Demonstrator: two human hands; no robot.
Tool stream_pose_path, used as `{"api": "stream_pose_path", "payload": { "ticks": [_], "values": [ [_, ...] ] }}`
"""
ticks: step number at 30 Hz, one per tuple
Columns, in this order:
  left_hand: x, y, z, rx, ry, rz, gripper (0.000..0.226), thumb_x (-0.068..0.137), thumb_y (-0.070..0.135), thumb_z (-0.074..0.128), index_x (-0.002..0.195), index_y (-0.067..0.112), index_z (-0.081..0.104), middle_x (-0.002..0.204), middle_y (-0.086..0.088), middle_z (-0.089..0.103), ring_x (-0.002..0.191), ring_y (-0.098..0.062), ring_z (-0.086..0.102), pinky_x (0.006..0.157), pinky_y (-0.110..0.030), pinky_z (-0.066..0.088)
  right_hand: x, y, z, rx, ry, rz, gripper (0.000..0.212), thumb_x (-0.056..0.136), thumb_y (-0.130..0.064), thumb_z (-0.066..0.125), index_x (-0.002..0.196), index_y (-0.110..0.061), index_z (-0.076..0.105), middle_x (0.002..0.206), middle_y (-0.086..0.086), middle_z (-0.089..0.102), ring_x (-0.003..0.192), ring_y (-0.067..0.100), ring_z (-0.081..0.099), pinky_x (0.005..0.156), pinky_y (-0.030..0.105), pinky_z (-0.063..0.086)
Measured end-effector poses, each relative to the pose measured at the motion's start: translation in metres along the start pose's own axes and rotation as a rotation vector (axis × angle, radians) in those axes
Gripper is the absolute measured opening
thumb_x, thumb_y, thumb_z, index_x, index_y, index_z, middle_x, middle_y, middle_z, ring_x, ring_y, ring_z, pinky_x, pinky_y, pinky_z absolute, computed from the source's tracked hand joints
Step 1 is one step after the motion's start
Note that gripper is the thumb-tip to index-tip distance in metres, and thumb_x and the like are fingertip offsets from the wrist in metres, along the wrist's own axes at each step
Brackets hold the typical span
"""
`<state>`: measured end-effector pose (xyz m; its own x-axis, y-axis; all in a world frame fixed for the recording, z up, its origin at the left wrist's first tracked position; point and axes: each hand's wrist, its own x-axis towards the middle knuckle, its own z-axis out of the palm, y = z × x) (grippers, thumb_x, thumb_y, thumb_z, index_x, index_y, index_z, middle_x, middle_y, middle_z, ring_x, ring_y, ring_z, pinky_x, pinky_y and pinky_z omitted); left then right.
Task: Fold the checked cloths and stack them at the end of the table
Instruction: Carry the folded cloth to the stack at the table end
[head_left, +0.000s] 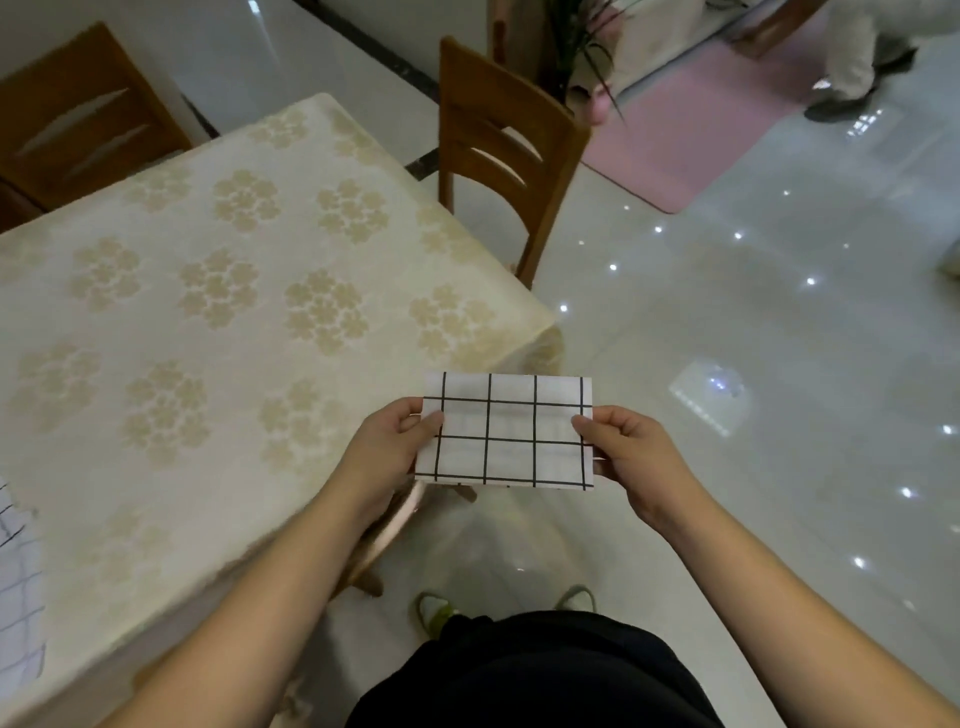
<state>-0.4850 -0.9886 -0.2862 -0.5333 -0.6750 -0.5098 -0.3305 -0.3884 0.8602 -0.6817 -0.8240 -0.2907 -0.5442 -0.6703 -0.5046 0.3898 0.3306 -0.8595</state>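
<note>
A white cloth with a black check, folded into a small flat rectangle, is held in the air just off the table's near right corner. My left hand pinches its left edge and my right hand pinches its right edge. The table, covered with a cream cloth with gold flowers, fills the left half of the view. Another checked cloth lies unfolded at the table's left edge, mostly cut off by the frame.
A wooden chair stands at the table's far right side and another at the far left. Glossy white floor spreads to the right, with a pink mat and a person's legs at the back. My feet show below.
</note>
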Motion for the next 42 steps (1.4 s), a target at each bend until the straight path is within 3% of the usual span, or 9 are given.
{"api": "stream_pose_path", "payload": {
  "ticks": [3,6,8,11,15,22,27,32,42],
  "values": [
    [0.004,0.001,0.047,0.019,-0.028,-0.015,0.013,0.097,0.008,0.055,0.103,0.005,0.067,0.079,-0.01,0.073,0.073,-0.024,0.07,0.063,-0.032,0.056,-0.006,0.001,-0.045,0.035,0.044,0.009,0.01,0.093,-0.009,0.061,0.087,-0.008,0.069,0.077,0.003,0.073,0.066,0.012,0.067,0.058,0.022,0.053],
    [0.009,0.0,0.086,0.025,-0.054,-0.028,0.012,0.094,0.012,0.061,0.101,0.007,0.069,0.097,-0.027,0.07,0.087,-0.032,0.067,0.085,-0.047,0.052,-0.01,0.005,-0.085,0.069,0.087,0.026,0.008,0.093,-0.009,0.062,0.091,-0.006,0.069,0.078,0.003,0.072,0.067,0.012,0.066,0.058,0.022,0.053],
    [0.013,-0.001,0.111,0.037,-0.053,-0.04,0.013,0.094,0.012,0.061,0.102,0.007,0.069,0.096,-0.026,0.071,0.083,-0.03,0.068,0.08,-0.046,0.054,-0.013,0.005,-0.109,0.086,0.1,0.031,0.009,0.094,-0.01,0.061,0.092,-0.006,0.069,0.079,0.003,0.073,0.068,0.012,0.068,0.058,0.022,0.053],
    [0.015,0.001,0.143,0.057,-0.081,-0.073,0.014,0.096,0.012,0.057,0.104,0.009,0.068,0.088,-0.01,0.075,0.073,-0.018,0.071,0.06,-0.03,0.058,-0.016,0.005,-0.138,0.099,0.118,0.025,0.009,0.094,-0.011,0.061,0.093,-0.006,0.069,0.079,0.002,0.073,0.07,0.013,0.069,0.061,0.023,0.053],
    [0.019,0.005,0.169,0.072,-0.122,-0.092,0.019,0.097,0.016,0.057,0.11,0.006,0.067,0.101,-0.017,0.073,0.085,-0.028,0.069,0.073,-0.039,0.057,-0.017,0.003,-0.165,0.132,0.153,0.029,0.012,0.094,-0.012,0.062,0.096,-0.002,0.068,0.083,0.006,0.073,0.073,0.015,0.068,0.064,0.022,0.054],
    [0.04,0.017,0.196,0.076,-0.153,-0.083,0.015,0.096,0.015,0.058,0.107,0.008,0.066,0.103,-0.027,0.065,0.086,-0.029,0.065,0.07,-0.035,0.056,-0.004,-0.01,-0.187,0.206,0.21,0.032,0.017,0.095,-0.014,0.061,0.105,-0.004,0.069,0.097,0.009,0.074,0.086,0.02,0.07,0.068,0.025,0.055],
    [0.07,0.034,0.209,0.035,-0.182,-0.016,0.012,0.095,0.008,0.058,0.103,0.008,0.066,0.084,-0.012,0.07,0.074,-0.024,0.067,0.06,-0.027,0.058,0.019,-0.023,-0.195,0.197,0.248,0.02,0.016,0.094,-0.013,0.062,0.104,-0.006,0.07,0.091,0.004,0.073,0.083,0.016,0.068,0.072,0.027,0.055],
    [0.11,0.055,0.211,-0.009,-0.212,0.009,0.019,0.094,0.003,0.058,0.111,0.008,0.065,0.095,-0.011,0.075,0.079,-0.02,0.072,0.066,-0.03,0.06,0.055,-0.043,-0.197,0.111,0.291,0.014,0.008,0.092,-0.015,0.064,0.097,-0.01,0.068,0.067,-0.007,0.06,0.068,0.012,0.058,0.064,0.023,0.047],
    [0.178,0.094,0.207,0.032,-0.197,0.018,0.019,0.094,0.01,0.06,0.112,0.014,0.065,0.089,-0.003,0.076,0.081,-0.018,0.073,0.067,-0.031,0.06,0.124,-0.083,-0.193,0.101,0.261,0.007,0.012,0.093,-0.012,0.064,0.1,-0.003,0.067,0.077,0.001,0.066,0.07,0.012,0.062,0.056,0.016,0.049]
  ]
}}
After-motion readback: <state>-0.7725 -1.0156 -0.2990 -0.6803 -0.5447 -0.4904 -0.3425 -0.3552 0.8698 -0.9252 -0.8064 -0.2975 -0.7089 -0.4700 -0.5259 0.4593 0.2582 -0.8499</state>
